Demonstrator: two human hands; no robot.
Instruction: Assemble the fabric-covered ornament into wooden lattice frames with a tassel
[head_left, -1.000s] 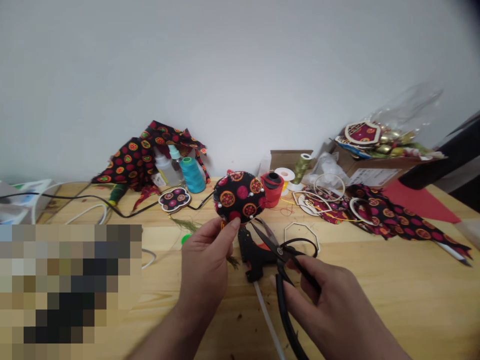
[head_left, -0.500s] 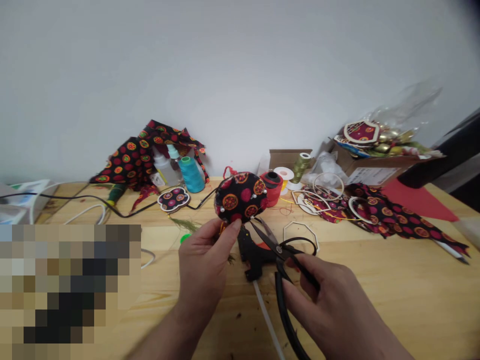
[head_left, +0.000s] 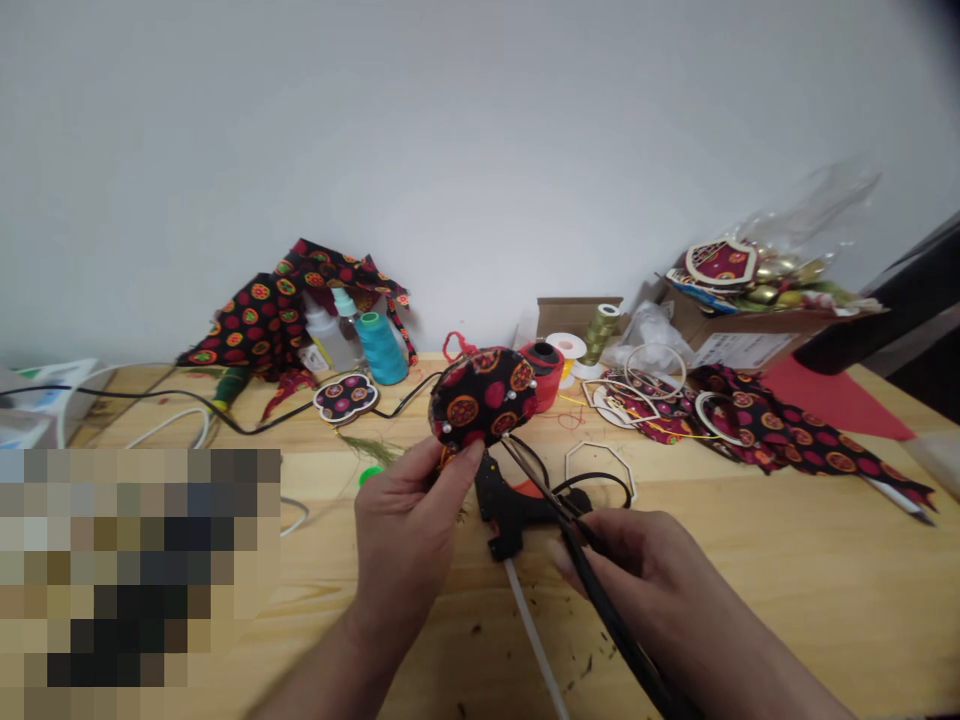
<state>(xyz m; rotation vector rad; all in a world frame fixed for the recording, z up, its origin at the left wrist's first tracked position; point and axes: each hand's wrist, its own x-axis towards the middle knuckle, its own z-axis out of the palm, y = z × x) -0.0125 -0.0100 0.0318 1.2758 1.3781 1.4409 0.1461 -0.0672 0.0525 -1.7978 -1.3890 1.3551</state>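
Though cluttered, wooden table (head_left: 772,560) by grey wall (head_left: 480,180) (fabric disc (head_left: 486,398) in left hand (head_left: 405,525), scissors (head_left: 594,580) in right hand (head_left: 656,575))

A pale wooden desk (head_left: 750,610) carries a black glue gun (head_left: 493,500), a blue thread cone (head_left: 385,352), a red spool (head_left: 551,385), patterned cloth (head_left: 787,425), red paper (head_left: 832,402) and a cardboard box (head_left: 772,326).

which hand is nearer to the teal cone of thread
Left. The left hand, pinching the round black patterned fabric piece, is in front and slightly right of the teal cone; the right hand, holding black-handled metal scissors, is much farther right.
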